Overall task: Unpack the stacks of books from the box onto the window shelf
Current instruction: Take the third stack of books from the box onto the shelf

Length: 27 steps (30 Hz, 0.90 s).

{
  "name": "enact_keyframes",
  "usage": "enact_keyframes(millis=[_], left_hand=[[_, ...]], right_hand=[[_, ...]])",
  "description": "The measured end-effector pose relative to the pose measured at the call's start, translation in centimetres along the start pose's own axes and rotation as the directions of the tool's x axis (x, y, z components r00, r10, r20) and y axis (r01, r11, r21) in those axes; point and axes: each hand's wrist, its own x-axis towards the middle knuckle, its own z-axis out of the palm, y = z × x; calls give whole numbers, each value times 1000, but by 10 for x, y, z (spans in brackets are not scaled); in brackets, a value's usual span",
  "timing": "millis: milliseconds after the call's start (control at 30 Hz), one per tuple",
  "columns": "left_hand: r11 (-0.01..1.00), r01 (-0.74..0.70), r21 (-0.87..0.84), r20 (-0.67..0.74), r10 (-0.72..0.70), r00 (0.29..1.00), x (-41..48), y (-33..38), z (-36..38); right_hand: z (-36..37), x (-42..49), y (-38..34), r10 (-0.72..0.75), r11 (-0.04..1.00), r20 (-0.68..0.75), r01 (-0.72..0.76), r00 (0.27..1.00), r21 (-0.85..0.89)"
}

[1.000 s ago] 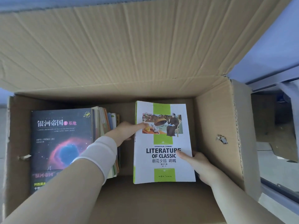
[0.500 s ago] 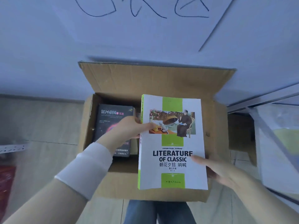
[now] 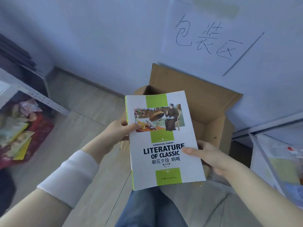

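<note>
A stack of books topped by a white and green cover reading "LITERATURE OF CLASSIC" [image 3: 164,154] is held up in front of me, above the open cardboard box [image 3: 211,102]. My left hand [image 3: 118,133] grips the stack's left edge, thumb on the cover. My right hand [image 3: 208,154] holds the right edge, thumb lying across the cover and fingers underneath. The stack hides most of the box's inside, so the other books there are out of sight.
The box stands on a wood-look floor [image 3: 85,102] against a pale wall with handwritten characters [image 3: 205,38]. A metal rack [image 3: 32,92] with colourful clutter [image 3: 19,133] stands at the left. A clear plastic bin [image 3: 278,164] sits at the right. My jeans [image 3: 150,208] show below.
Both hands have lifted the stack up out of the box and toward me. My view has pulled back and swung left, so the box looks small and the rack has come into view.
</note>
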Motion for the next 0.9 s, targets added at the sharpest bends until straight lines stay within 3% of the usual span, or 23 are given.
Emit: enact_keyframes(millis=[167,400,600,900], left_hand=[[994,-35,-102,-197,14,980,-89,-42,-62],[960,-125,-252,-460,-5,888,-222,-101,-175],[910,-206,-359,-653,-87,753,-351,-185,-298],[835,-334,-437,-811,-204,549,-514,-321,-481]], right_hand=[[77,-34,-24,-39,990,160,60,986,-127],[225,-77,-78,-103,926,405,236,908,-294],[412,-124,-107,-37,827,564,342,825,-446],[706,-196,-112,64,693,770,527,635,-492]])
